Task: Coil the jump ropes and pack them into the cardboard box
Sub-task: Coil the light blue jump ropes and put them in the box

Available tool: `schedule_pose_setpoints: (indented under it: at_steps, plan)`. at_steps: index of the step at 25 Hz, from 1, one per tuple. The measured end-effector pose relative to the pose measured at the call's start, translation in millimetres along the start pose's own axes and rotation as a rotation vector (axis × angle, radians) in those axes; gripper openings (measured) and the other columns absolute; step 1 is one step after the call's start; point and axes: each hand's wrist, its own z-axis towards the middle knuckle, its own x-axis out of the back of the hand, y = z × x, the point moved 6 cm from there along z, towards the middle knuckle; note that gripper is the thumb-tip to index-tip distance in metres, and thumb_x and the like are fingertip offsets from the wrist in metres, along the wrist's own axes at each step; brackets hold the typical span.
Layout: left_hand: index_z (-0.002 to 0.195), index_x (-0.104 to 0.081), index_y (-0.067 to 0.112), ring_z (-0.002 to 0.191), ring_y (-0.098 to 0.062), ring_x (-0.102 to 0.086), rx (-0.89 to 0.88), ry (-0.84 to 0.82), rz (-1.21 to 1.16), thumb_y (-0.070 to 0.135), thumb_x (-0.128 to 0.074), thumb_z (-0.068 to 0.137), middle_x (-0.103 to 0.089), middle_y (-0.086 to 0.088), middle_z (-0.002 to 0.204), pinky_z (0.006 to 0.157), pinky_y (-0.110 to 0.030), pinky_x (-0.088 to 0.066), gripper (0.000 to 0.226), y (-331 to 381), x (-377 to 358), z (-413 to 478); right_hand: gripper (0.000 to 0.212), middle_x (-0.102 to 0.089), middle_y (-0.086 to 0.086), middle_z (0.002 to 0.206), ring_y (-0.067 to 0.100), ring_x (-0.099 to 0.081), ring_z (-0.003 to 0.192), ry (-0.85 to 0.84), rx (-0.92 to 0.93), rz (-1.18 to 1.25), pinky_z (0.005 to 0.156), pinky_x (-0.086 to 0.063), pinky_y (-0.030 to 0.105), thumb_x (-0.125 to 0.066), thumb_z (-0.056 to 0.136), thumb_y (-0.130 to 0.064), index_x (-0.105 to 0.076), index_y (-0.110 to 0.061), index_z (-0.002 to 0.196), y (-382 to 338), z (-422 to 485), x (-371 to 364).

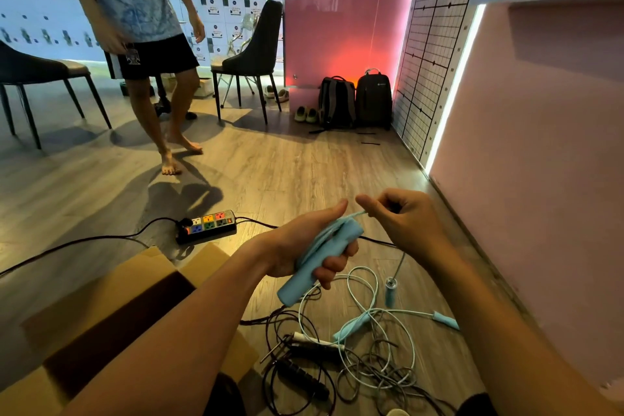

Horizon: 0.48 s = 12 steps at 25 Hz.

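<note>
- Left hand (304, 246) grips pale blue handles (319, 258), fingers curled round them and thumb lying straight along the top.
- Right hand (405, 223) pinches a thin pale cord (358, 214) between thumb and forefinger, just beside the handles' upper end; its other fingers are curled in.
- Both hands are held above the floor (270, 172), near a pink wall.
- Below them, loose ropes (358, 348) lie tangled on the floor: pale blue cords with blue handles, and dark cords with a black handle (304, 378).
- Cardboard box (101, 307) stands open at lower left, just beside the tangle and partly hidden by the left forearm; its inside is in shadow.
- Power strip (207, 226) lies on the floor beyond the box.
</note>
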Motion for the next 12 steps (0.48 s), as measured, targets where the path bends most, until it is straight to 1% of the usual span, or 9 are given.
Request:
schedule_pose_setpoints:
  at_steps: [1, 2, 4, 5, 6, 7, 8, 10, 12]
  plan:
    - [0.082, -0.055, 0.01, 0.042, -0.013, -0.045, -0.046, -0.067, -0.11, 0.076, -0.027, 0.091, -0.045, -0.002, 0.055, 0.049, -0.027, -0.044, 0.072, 5, -4, -2, 0.043, -0.047, -0.004, 0.047, 0.001, -0.041, 0.043, -0.009, -0.023, -0.005, 0.045, -0.033, 0.011, -0.064, 0.087, -0.048, -0.066, -0.011, 0.065, -1, 0, -2]
    - [0.083, -0.054, 0.009, 0.041, -0.013, -0.046, -0.126, -0.152, -0.281, 0.075, -0.026, 0.092, -0.047, -0.002, 0.055, 0.048, -0.026, -0.044, 0.072, 13, -8, -6, 0.045, -0.044, -0.007, 0.046, 0.001, -0.04, 0.041, -0.018, -0.046, -0.018, 0.044, -0.033, 0.01, -0.06, 0.092, -0.046, -0.064, -0.011, 0.063, -1, 0, -3]
    - [0.09, -0.053, 0.007, 0.048, -0.016, -0.053, -0.401, -0.288, -0.721, 0.067, -0.029, 0.097, -0.052, -0.004, 0.062, 0.055, -0.029, -0.05, 0.065, 37, -5, -15, 0.051, -0.042, -0.008, 0.045, 0.0, -0.039, 0.04, -0.049, -0.085, -0.052, 0.044, -0.033, 0.01, -0.052, 0.098, -0.045, -0.062, -0.01, 0.062, 3, 0, -7]
    - [0.093, -0.052, 0.007, 0.054, -0.017, -0.055, -0.575, -0.275, -0.891, 0.06, -0.029, 0.1, -0.053, -0.005, 0.066, 0.062, -0.031, -0.052, 0.058, 49, 6, -20, 0.052, -0.043, -0.008, 0.047, 0.0, -0.04, 0.041, -0.085, -0.107, -0.069, 0.045, -0.033, 0.01, -0.05, 0.099, -0.046, -0.061, -0.012, 0.062, 7, 0, -8]
    - [0.095, -0.053, 0.007, 0.059, -0.018, -0.055, -0.738, -0.194, -0.994, 0.052, -0.03, 0.103, -0.053, -0.005, 0.071, 0.068, -0.032, -0.053, 0.051, 57, 21, -26, 0.051, -0.045, -0.008, 0.05, 0.0, -0.04, 0.043, -0.142, -0.127, -0.09, 0.047, -0.034, 0.011, -0.049, 0.099, -0.048, -0.061, -0.015, 0.062, 11, -1, -11]
    - [0.095, -0.052, 0.008, 0.065, -0.019, -0.056, -0.872, -0.054, -1.042, 0.045, -0.03, 0.104, -0.053, -0.005, 0.075, 0.072, -0.033, -0.054, 0.044, 60, 36, -32, 0.049, -0.047, -0.008, 0.052, -0.001, -0.041, 0.044, -0.213, -0.142, -0.118, 0.05, -0.037, 0.015, -0.048, 0.098, -0.051, -0.061, -0.018, 0.064, 16, -2, -14]
    - [0.095, -0.051, 0.009, 0.07, -0.019, -0.057, -0.959, 0.118, -1.064, 0.041, -0.03, 0.105, -0.053, -0.005, 0.078, 0.077, -0.034, -0.054, 0.04, 60, 51, -37, 0.047, -0.048, -0.009, 0.053, -0.001, -0.041, 0.044, -0.291, -0.151, -0.157, 0.052, -0.038, 0.019, -0.049, 0.097, -0.053, -0.062, -0.021, 0.066, 20, -4, -18]
    - [0.097, -0.049, 0.011, 0.079, -0.021, -0.059, -1.008, 0.467, -1.117, 0.041, -0.032, 0.105, -0.056, -0.006, 0.083, 0.084, -0.037, -0.053, 0.035, 49, 78, -45, 0.044, -0.049, -0.009, 0.055, 0.0, -0.041, 0.044, -0.429, -0.135, -0.266, 0.053, -0.037, 0.02, -0.049, 0.095, -0.057, -0.063, -0.024, 0.07, 22, -10, -27]
    - [0.1, -0.05, 0.012, 0.086, -0.021, -0.059, -0.969, 0.706, -1.195, 0.045, -0.039, 0.103, -0.057, -0.006, 0.086, 0.086, -0.037, -0.053, 0.035, 34, 98, -46, 0.042, -0.05, -0.009, 0.056, 0.001, -0.042, 0.047, -0.482, -0.074, -0.321, 0.053, -0.037, 0.019, -0.052, 0.093, -0.058, -0.064, -0.023, 0.072, 14, -12, -32]
